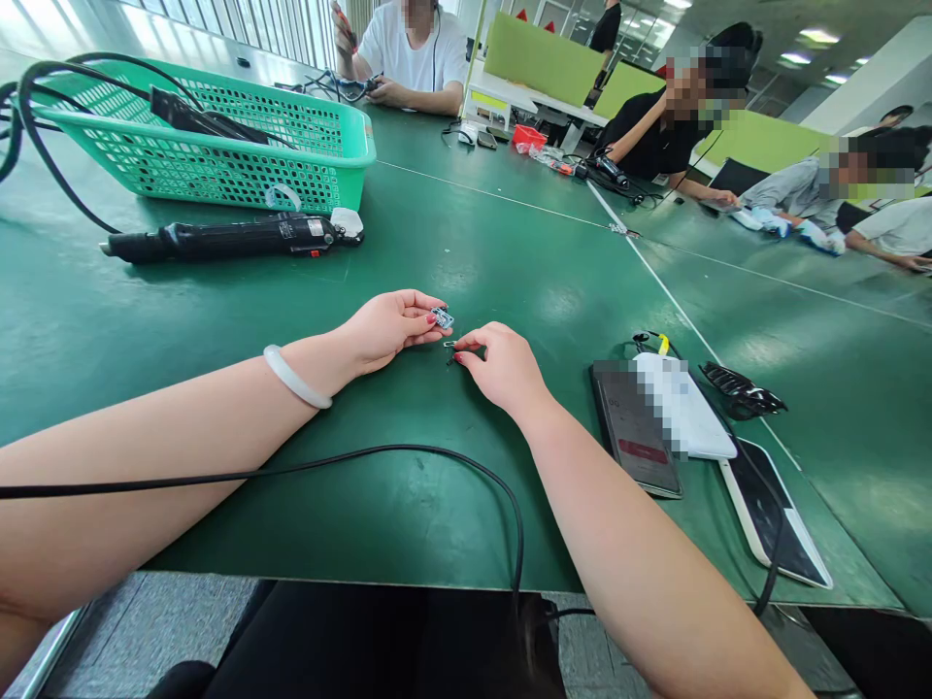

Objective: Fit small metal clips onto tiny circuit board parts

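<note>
My left hand (389,328) rests on the green table (466,252) and pinches a small bluish metal part (442,317) between thumb and fingertips. A white bangle (294,379) sits on that wrist. Just to the right, my right hand (499,367) lies knuckles up, its fingertips closed on a tiny dark piece (450,347) at the table surface; what the piece is I cannot make out. The two hands are a few centimetres apart.
A black electric screwdriver (225,238) lies in front of a green mesh basket (211,136) at the left. A black cable (408,452) loops near the front edge. Phones (635,432) and a black hair clip (743,390) lie at the right. Other people work at the far side.
</note>
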The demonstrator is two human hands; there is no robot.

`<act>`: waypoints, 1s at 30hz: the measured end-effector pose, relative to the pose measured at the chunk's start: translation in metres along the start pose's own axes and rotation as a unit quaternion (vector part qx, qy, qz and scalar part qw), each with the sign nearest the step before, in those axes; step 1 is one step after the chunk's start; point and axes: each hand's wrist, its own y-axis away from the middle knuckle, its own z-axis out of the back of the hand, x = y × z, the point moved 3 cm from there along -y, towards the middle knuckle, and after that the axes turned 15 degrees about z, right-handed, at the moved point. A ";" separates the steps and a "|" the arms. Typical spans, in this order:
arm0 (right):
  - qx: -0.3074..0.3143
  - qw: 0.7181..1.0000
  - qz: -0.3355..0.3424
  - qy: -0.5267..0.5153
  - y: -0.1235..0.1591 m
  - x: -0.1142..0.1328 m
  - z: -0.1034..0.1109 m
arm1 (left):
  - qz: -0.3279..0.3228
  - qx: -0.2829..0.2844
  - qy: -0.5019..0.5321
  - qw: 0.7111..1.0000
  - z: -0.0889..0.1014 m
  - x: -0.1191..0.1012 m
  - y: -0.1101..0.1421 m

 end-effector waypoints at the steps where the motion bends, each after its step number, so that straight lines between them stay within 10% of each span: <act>1: 0.002 1.000 0.003 0.005 0.000 0.000 0.000 | 0.000 0.002 0.000 1.000 0.000 0.000 0.000; 30: -0.020 0.995 -0.020 0.094 0.003 -0.002 0.004 | 0.000 -0.006 -0.059 0.998 -0.006 0.000 0.003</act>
